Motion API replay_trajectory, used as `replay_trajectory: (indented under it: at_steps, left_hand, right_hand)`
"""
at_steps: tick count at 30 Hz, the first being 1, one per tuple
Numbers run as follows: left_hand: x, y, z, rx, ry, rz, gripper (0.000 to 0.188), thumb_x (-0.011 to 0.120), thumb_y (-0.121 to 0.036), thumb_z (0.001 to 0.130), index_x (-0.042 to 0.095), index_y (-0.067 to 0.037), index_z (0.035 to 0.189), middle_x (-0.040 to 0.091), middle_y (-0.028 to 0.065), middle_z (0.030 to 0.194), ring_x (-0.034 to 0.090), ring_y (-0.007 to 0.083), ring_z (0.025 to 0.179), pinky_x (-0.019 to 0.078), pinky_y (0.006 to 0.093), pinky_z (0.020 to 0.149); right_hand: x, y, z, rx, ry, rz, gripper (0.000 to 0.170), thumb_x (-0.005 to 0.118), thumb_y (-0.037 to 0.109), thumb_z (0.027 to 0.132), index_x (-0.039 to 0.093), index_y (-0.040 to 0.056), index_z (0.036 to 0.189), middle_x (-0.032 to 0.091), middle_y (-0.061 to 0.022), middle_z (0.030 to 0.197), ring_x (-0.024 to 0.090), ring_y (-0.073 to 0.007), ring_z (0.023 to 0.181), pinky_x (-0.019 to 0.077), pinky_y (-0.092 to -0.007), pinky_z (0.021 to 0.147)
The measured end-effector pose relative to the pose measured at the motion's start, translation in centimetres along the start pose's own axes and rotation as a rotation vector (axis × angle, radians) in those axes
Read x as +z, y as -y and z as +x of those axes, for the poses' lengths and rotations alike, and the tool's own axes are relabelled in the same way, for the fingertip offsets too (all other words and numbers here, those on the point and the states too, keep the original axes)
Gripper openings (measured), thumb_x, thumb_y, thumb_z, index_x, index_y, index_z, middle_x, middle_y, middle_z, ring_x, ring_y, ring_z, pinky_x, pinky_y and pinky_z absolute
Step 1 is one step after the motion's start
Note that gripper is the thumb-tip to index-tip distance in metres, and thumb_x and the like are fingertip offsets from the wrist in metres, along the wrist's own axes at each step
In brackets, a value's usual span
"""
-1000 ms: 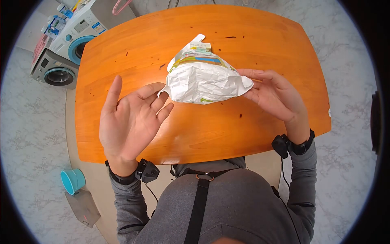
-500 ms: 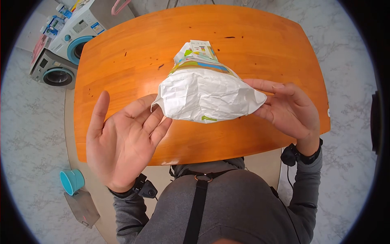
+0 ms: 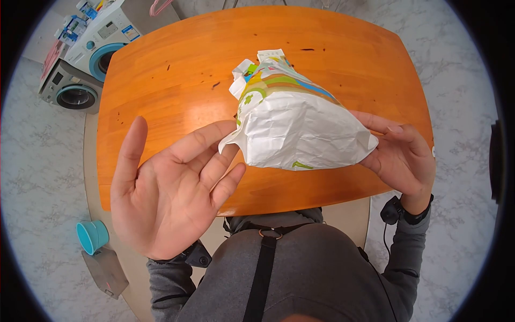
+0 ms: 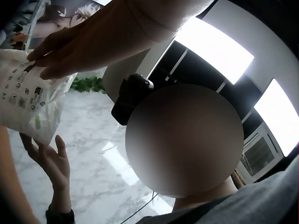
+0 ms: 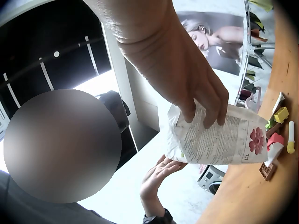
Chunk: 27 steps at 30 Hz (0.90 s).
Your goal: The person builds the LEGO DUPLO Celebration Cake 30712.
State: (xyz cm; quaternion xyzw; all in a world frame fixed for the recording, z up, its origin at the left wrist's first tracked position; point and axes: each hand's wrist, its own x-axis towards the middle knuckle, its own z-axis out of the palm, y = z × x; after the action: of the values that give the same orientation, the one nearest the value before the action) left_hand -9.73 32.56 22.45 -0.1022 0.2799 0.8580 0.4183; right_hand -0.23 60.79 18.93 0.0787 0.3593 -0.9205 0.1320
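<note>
Right wrist: bag [image 5: 219, 140] partly blocks small pcs [image 5: 276, 139] on tbl [image 5: 247, 191].

Below the left hand [image 3: 171, 198] and right hand [image 3: 407, 161], a glossy wooden table [image 3: 365, 59]. Beyond the left hand, a white front-loading washing machine [image 3: 113, 33], a silver-grey front-loading washing machine [image 3: 71, 89] just beside, plus bottles [image 3: 72, 29]. Left of that hand, a turquoise bucket [image 3: 92, 238]. Past the right hand, a portrait poster [image 5: 218, 43].

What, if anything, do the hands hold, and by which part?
A bag, held between the left hand and right hand, by opposite sides of its white end.
</note>
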Motion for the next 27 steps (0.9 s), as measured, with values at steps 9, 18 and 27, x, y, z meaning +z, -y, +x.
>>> replay_trajectory:
  at_steps: [9, 18, 27]
  left_hand:
    - [-1.6, 0.1, 1.0, -0.002, 0.249, 0.039, 0.066, 0.013, -0.051, 0.096, 0.003, -0.012, 0.148, 0.011, 0.0210, 0.151, 0.008, 0.0385, 0.140, 0.0027, 0.0539, 0.112]
    - [-5.8, -0.3, 4.0, 0.218, 0.239, -0.022, 0.069, 0.025, -0.049, 0.096, 0.019, 0.001, 0.144, 0.029, 0.0149, 0.146, 0.027, 0.0289, 0.133, 0.0212, 0.0512, 0.107]
    - [-11.3, -6.8, 3.4, 0.718, 0.008, -0.022, 0.063, 0.025, -0.043, 0.096, 0.025, 0.000, 0.143, 0.020, 0.0138, 0.151, 0.014, 0.0285, 0.141, 0.0082, 0.0592, 0.110]
  right_hand:
    - [0.3, 1.9, 1.7, -0.155, 0.060, -0.285, 0.053, 0.041, 0.016, 0.093, 0.030, -0.0141, 0.134, 0.043, -0.0214, 0.134, 0.046, -0.0228, 0.121, 0.0383, -0.0347, 0.100]
    - [0.3, 0.7, 9.2, -0.161, -0.004, -0.570, 0.048, 0.055, 0.024, 0.090, 0.045, -0.0033, 0.129, 0.055, -0.0107, 0.120, 0.051, -0.0158, 0.112, 0.0392, -0.0318, 0.096]
    - [1.6, -1.7, 18.4, -0.031, 0.087, -0.576, 0.053, 0.050, 0.038, 0.094, 0.045, -0.0005, 0.129, 0.049, -0.0120, 0.127, 0.044, -0.0214, 0.121, 0.0375, -0.0345, 0.100]
